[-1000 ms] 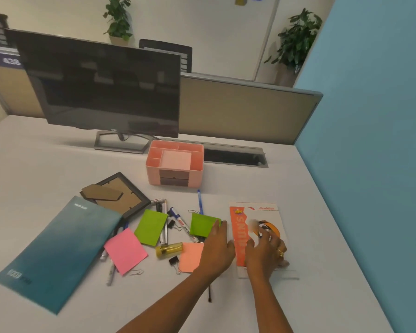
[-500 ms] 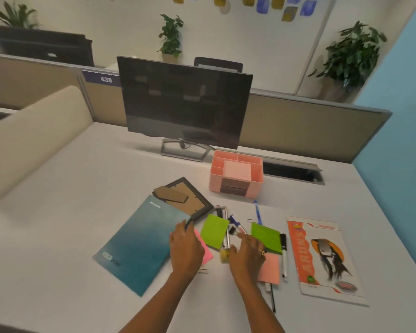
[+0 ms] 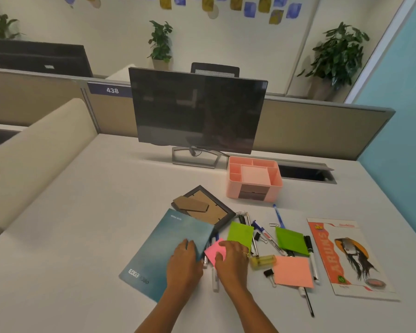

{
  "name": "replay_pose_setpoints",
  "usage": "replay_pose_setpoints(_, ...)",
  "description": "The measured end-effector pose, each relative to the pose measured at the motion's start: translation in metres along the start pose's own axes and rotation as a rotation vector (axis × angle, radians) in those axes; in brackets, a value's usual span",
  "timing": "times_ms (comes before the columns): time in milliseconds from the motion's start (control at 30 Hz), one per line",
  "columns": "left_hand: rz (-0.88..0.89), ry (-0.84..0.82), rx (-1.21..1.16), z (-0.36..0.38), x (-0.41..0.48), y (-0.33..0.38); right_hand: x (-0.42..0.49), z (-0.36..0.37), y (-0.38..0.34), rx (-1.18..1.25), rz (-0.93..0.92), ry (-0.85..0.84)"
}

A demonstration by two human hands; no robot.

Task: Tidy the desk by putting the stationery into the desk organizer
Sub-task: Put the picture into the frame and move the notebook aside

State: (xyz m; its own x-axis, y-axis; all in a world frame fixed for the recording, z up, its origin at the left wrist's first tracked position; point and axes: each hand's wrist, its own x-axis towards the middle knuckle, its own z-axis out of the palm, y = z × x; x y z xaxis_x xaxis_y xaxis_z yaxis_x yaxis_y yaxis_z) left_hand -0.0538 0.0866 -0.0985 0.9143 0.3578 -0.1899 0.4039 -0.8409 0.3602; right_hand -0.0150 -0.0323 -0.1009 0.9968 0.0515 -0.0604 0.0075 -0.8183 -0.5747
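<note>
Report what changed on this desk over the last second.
Both hands moved left, away from the orange magazine and into the stationery pile. The left hand now grips the right edge of the teal booklet, which is bent up. The right hand now pinches the pink sticky note. The magazine, both green notes and the desk organizer lie as before.

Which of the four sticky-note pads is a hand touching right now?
The bright pink pad, under the right hand beside the teal booklet. The two green pads and the salmon pad lie untouched to its right.
</note>
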Motion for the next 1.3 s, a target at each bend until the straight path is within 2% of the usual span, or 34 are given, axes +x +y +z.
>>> replay_pose_setpoints(133, 0.025, 0.045, -0.063, -0.01, 0.0, -0.004, 0.0, 0.007, -0.008, 0.056, 0.012, 0.022)
replay_pose_setpoints(367, 0.017, 0.268, -0.289, -0.043, 0.004, -0.013, -0.001, 0.012, -0.024, 0.26, 0.006, 0.048)
replay_pose_setpoints(567, 0.017, 0.429, -0.536, -0.085, 0.009, -0.02, -0.002, 0.006, -0.041, 0.493, 0.046, -0.016)
replay_pose_setpoints(800, 0.071, 0.546, -0.837, -0.134, 0.01, -0.025, 0.0, 0.008, -0.041, 0.643, 0.167, -0.144)
replay_pose_setpoints(900, 0.0, 0.503, -1.053, -0.144, 0.008, -0.024, 0.0, 0.013, -0.037, 0.703, 0.262, -0.187)
replay_pose_setpoints(1033, -0.053, 0.364, -1.297, -0.151, 0.0, -0.008, 0.001, 0.005, -0.031, 0.801, 0.354, -0.232)
replay_pose_setpoints(1167, -0.085, 0.213, -1.438, -0.136, -0.002, 0.016, 0.001, -0.019, -0.018, 0.98, 0.339, -0.25)
replay_pose_setpoints(1300, -0.106, 0.085, -1.496, -0.107, 0.0, 0.049, 0.01, -0.049, 0.017, 1.013, 0.348, -0.178)
